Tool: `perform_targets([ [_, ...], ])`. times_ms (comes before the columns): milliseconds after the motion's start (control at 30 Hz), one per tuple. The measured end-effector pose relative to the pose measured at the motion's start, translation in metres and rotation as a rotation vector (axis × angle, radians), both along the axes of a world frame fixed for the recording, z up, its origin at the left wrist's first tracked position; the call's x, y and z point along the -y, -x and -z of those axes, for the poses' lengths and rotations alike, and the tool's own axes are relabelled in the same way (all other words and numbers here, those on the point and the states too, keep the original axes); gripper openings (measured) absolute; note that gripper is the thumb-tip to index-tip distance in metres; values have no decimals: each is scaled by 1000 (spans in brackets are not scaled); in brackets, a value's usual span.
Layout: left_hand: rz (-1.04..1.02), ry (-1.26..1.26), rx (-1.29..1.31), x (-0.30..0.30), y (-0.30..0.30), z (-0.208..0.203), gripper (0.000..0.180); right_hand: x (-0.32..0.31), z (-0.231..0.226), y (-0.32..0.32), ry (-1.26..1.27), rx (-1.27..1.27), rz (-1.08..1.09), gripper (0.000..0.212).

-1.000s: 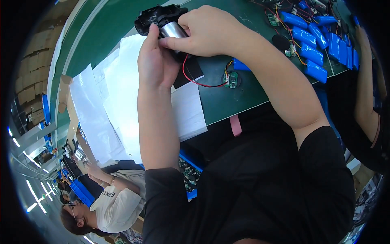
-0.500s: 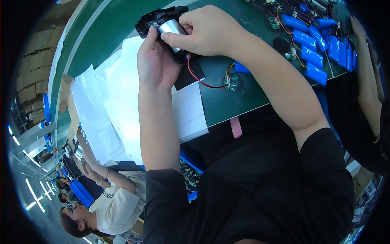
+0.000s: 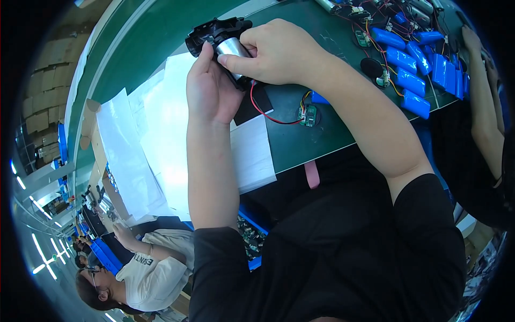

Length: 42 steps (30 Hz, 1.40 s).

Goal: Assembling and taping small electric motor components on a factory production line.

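Over the far part of the green table, a black plastic housing [image 3: 208, 33] is held up between both hands. A shiny silver cylinder, apparently a motor [image 3: 233, 49], lies in it. My left hand [image 3: 212, 88] cups the housing from below, its thumb up against the side. Fingers of my right hand [image 3: 276, 52] close round the motor, with the thumb along its near side. A red and a black wire [image 3: 259, 109] run from the motor's end down to a small green circuit board [image 3: 308, 115] on the table. Part of a blue battery pack [image 3: 319, 98] shows behind my right forearm.
White paper sheets [image 3: 174, 129] and a black square [image 3: 255, 105] lie under my hands. At the right is a pile of blue battery packs [image 3: 410, 80] with wires and boards. Co-workers sit to my left [image 3: 153, 273] and right [image 3: 485, 102].
Both hands, with the housing and motor, appear slightly lower in the picture, as does the table. The grip looks the same. The co-worker at the left has moved an arm.
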<state>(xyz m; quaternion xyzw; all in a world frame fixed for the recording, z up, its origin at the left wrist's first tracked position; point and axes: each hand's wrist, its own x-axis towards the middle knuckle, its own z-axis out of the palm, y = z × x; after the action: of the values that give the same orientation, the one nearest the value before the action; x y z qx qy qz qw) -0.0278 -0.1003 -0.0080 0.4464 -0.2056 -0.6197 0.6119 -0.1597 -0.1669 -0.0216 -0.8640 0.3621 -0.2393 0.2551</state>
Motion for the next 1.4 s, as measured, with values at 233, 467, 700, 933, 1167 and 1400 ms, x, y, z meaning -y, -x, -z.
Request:
perform_targets([
  [233, -14, -4, 8, -3, 1, -1, 46, -3, 2, -2, 24, 55, 13, 54],
  [467, -25, -67, 21, -1, 2, 0, 46, -6, 0, -1, 87, -18, 22, 54],
  [700, -32, -84, -4, 0, -5, 2, 43, -3, -8, -1, -91, -35, -14, 56],
  [933, 86, 52, -261, 2, -18, 7, 43, 15, 2, 4, -456, 485, 1, 60],
  [1167, -19, 135, -202, 0, -25, 15, 42, -3, -28, 5, -349, -76, -149, 62],
  [1400, -28, 281, -163, -7, -8, 7, 38, -12, -16, -2, -399, 137, -201, 64],
])
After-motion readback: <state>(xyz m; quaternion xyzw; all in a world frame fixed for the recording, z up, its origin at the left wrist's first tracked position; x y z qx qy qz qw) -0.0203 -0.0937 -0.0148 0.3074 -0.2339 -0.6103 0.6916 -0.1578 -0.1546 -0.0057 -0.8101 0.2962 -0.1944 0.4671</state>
